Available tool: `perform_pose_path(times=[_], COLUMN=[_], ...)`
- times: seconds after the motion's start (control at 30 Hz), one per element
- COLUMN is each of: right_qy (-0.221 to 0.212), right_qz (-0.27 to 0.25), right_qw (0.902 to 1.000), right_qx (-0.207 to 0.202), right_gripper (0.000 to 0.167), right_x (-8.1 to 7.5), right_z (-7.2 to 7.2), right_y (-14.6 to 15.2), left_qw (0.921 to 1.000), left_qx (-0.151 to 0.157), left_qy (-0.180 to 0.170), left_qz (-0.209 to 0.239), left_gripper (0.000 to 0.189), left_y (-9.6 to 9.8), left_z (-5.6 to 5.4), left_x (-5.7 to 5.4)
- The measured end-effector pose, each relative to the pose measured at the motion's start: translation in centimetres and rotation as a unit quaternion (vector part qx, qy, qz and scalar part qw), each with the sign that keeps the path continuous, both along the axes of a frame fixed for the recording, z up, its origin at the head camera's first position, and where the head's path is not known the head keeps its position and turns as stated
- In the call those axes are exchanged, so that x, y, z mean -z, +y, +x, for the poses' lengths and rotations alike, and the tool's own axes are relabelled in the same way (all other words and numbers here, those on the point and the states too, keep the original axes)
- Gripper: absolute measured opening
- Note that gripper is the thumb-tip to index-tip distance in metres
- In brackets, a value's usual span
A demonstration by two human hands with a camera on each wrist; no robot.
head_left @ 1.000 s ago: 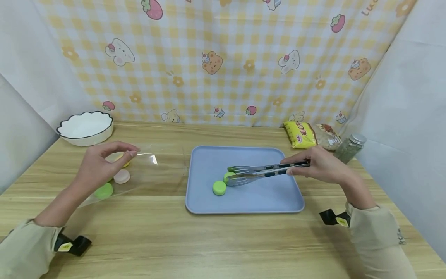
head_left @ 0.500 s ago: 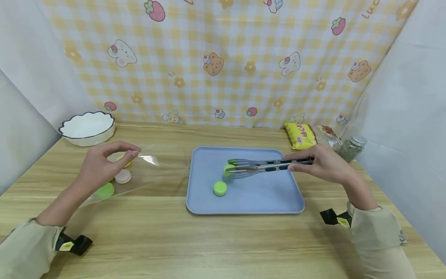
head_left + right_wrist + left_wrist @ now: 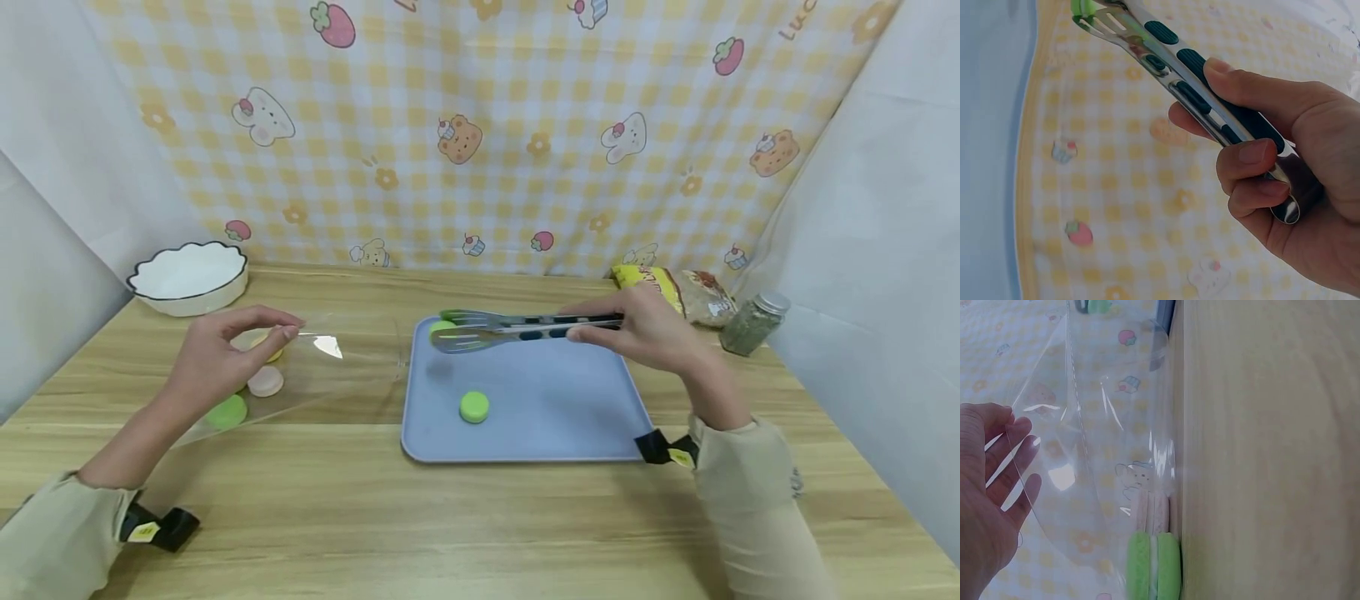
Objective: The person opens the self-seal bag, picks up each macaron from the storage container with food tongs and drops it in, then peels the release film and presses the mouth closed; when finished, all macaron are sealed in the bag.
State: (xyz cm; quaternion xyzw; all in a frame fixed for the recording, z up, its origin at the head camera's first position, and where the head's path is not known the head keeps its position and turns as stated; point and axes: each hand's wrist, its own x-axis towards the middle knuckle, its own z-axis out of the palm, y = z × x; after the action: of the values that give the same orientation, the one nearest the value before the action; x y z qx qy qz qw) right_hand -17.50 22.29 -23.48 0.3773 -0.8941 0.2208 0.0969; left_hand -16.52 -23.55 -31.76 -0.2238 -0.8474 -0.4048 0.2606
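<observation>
My left hand [image 3: 228, 354] pinches the edge of a clear plastic bag [image 3: 345, 379] between thumb and fingers, holding its mouth up. Inside the bag lie a green macaron [image 3: 227, 412], a pale pink one [image 3: 266, 381] and a yellow one [image 3: 274, 350] partly behind the hand. In my right hand [image 3: 648, 329] are metal tongs [image 3: 517, 327] with dark grips. Between the tongs' slotted tips is a green macaron [image 3: 438, 330], held above the far left corner of the blue tray [image 3: 555, 417]. Another green macaron [image 3: 474, 407] sits on the tray.
A white scalloped bowl [image 3: 189, 279] stands at the back left of the wooden table [image 3: 450, 525]. Toward the back right are a yellow food packet [image 3: 648, 279], a brownish packet [image 3: 707, 298] and a glass jar of dried herbs [image 3: 753, 323]. A checked cloth hangs behind.
My right hand has lifted the tongs with the green macaron off the tray and carried them left and away from me, toward the bag. The left hand stays in place.
</observation>
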Motion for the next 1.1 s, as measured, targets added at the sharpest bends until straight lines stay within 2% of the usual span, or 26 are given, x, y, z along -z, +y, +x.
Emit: perform_pose_path(times=[0.17, 0.33, 0.47, 0.73, 0.9, 1.1], right_qy=[-0.010, -0.020, -0.023, -0.027, -0.033, -0.034], right_qz=[-0.007, 0.017, 0.032, 0.023, 0.018, 0.024], right_qw=[0.9994, 0.9985, 0.9972, 0.9963, 0.9956, 0.9929], right_qx=[-0.032, -0.049, -0.063, -0.078, -0.086, -0.111], right_gripper=[0.027, 0.026, 0.026, 0.028, 0.028, 0.027], right_x=[0.2, 0.8, 1.4, 3.0, 3.9, 4.3], right_z=[-0.9, -1.6, -2.2, -3.3, -3.6, -3.3], right_y=[-3.5, -6.1, -8.1, -11.8, -13.4, -14.9], left_qw=[1.0000, 0.9999, 1.0000, 0.9999, 0.9999, 0.9999], left_qx=[-0.005, -0.003, 0.000, -0.008, -0.006, 0.009], left_qy=[0.008, 0.011, 0.006, -0.015, -0.012, -0.007], left_qz=[0.001, -0.002, 0.000, 0.002, 0.000, -0.003], left_gripper=[0.015, 0.016, 0.016, 0.014, 0.014, 0.015], left_y=[0.0, -0.1, -0.2, -0.1, -0.1, -0.3], left_z=[0.0, -0.2, -0.3, -0.1, -0.1, -0.3], left_x=[0.0, 0.1, 0.2, 0.0, -0.1, 0.1])
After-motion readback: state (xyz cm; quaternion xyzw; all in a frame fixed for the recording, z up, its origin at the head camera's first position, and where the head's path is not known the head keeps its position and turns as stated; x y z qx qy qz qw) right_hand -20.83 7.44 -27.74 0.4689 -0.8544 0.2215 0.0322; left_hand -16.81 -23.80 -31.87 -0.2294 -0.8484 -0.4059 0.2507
